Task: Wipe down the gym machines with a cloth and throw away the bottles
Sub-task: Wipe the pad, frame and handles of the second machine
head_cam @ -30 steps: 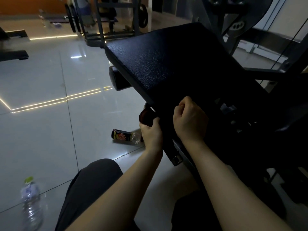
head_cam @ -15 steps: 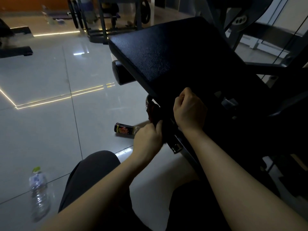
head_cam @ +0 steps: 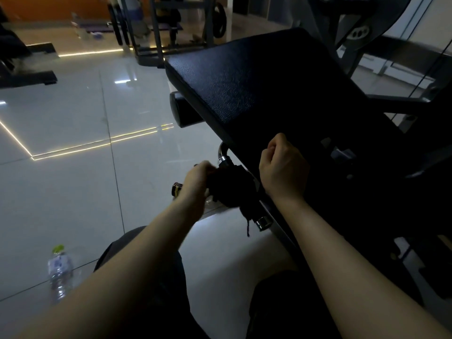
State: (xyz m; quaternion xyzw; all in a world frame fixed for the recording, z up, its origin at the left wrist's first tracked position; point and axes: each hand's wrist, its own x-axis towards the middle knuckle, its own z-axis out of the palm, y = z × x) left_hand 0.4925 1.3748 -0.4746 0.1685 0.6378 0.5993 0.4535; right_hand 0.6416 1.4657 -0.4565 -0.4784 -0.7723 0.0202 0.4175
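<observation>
Black cloth (head_cam: 230, 189) (in left hand (head_cam: 195, 183)) has slid down the handle (head_cam: 222, 154).

legible text: none | clear plastic bottle with green cap (head_cam: 60, 270), well left of the left hand (head_cam: 197, 183) grip: pale label blurred | small dark bottle (head_cam: 176, 189), just behind that grip: yellow-banded label unreadable

Dark cloth (head_cam: 230, 187) bunched on chrome handle (head_cam: 263, 222) — clear bottle (head_cam: 60, 272) lies apart.
</observation>
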